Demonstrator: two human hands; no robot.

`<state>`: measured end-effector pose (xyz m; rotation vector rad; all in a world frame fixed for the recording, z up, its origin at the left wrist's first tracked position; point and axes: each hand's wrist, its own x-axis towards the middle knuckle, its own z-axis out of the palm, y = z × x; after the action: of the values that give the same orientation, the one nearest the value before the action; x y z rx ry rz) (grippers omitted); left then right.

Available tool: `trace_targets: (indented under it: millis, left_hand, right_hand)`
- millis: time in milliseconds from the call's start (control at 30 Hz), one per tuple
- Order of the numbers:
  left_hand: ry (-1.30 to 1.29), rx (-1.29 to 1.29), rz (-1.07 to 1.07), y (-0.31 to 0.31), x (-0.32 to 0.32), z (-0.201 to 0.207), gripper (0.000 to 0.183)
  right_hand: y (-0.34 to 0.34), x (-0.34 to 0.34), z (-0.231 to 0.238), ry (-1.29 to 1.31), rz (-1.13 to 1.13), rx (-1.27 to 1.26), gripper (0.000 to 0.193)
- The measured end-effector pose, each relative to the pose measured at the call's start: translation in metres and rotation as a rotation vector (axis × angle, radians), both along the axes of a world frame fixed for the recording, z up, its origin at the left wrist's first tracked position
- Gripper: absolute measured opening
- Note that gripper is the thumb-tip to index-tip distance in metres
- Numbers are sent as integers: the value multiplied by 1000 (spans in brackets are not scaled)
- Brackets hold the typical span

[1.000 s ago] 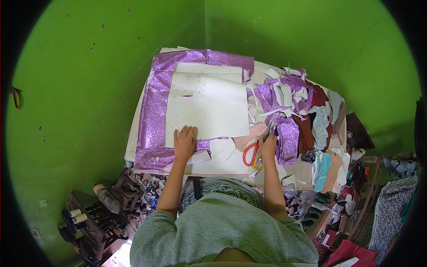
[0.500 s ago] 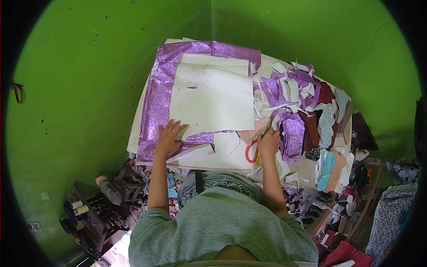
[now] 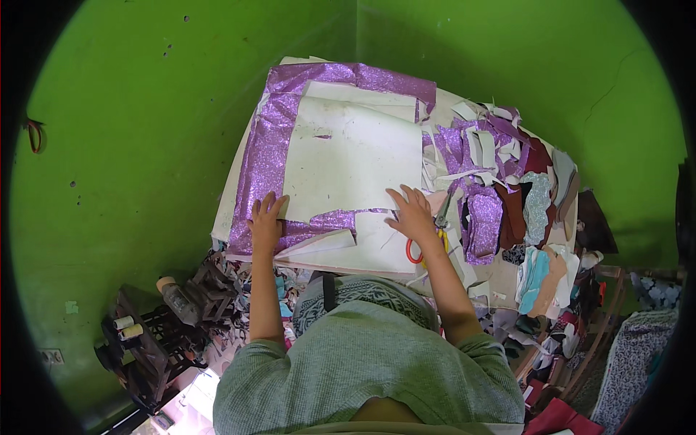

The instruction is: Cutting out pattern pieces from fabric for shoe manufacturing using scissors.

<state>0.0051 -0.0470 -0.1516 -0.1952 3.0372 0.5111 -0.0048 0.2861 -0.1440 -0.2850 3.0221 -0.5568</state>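
Observation:
A white rectangular sheet [image 3: 355,156] lies on top of a larger purple glitter sheet [image 3: 264,148], whose glitter side shows along the left, far and near edges. My left hand [image 3: 267,223] rests with spread fingers on the purple sheet, by the near left corner of the white one. My right hand [image 3: 413,215] has its fingers apart at the white sheet's near right corner and holds nothing. Scissors [image 3: 442,221] with red and yellow handles lie just right of that hand, blades pointing away; my wrist partly covers them. A folded-back white flap [image 3: 319,246] lies along the near edge.
On the table's right are purple and white scraps [image 3: 482,148], a stack of cut purple glitter pieces [image 3: 482,225], and brown, silver and turquoise pieces [image 3: 533,272]. Green walls [image 3: 145,145] stand behind. A wooden rack with thread spools [image 3: 130,332] and a bottle [image 3: 177,301] is at left.
My right hand has let go of the scissors, leaving them on the table, and moved left to the white sheet's corner. My left hand stays near the left corner. The whole view has shifted slightly.

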Motion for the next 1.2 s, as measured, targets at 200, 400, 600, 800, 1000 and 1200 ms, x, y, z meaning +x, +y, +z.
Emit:
trace_targets:
  millis: [200,400,600,800,1000,1200]
  left_hand:
    - [207,43,-43,-19,5,-32,48]
    - [317,-180,28,-9,-4,-6,43]
    - [481,-250,64,-22,-10,12,36]
    - [411,-336,-2,-4,-11,103,28]
    - [519,-316,-45,6,-32,118,19]
    - [595,-310,-32,26,-74,84,18]
  right_hand:
    - [2,-10,-15,127,-18,-122,32]
    - [7,-25,9,365,-145,-227,11]
    - [24,-39,31,440,-236,-412,10]
    - [34,-25,49,539,-236,-263,9]
    - [34,-28,57,571,-393,-169,13]
    - [29,-52,56,534,-425,-124,14]
